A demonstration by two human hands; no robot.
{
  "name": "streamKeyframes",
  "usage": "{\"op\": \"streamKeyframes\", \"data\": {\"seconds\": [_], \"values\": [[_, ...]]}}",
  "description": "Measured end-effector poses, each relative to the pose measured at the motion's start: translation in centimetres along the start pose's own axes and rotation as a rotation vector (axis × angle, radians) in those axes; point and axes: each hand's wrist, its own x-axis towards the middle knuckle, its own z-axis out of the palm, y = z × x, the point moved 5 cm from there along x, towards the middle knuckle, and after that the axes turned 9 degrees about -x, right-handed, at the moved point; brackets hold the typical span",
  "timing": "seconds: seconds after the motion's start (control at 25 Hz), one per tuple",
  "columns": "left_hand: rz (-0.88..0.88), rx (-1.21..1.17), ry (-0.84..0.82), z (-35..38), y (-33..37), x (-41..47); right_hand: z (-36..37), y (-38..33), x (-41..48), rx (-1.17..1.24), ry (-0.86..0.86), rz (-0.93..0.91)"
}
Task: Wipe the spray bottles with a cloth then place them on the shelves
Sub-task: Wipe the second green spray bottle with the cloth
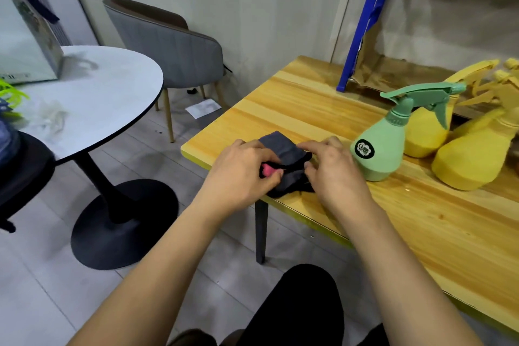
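Both hands meet at the near-left corner of the wooden counter, working a dark grey cloth that lies bunched on the edge. The left hand pinches the cloth's pink part with curled fingers; the right hand grips the cloth's other side. At 3 o'clock from the hands, just beside the right one, stands a green spray bottle. Further toward 2 o'clock, two yellow spray bottles stand close together behind it.
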Motion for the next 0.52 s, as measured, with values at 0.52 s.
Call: {"op": "streamKeyframes", "data": {"seconds": [0.52], "values": [[0.161, 0.048, 0.136, -2.1, 1.9, -1.3, -2.7, 0.1, -2.3, -0.064, 0.245, -0.202]]}}
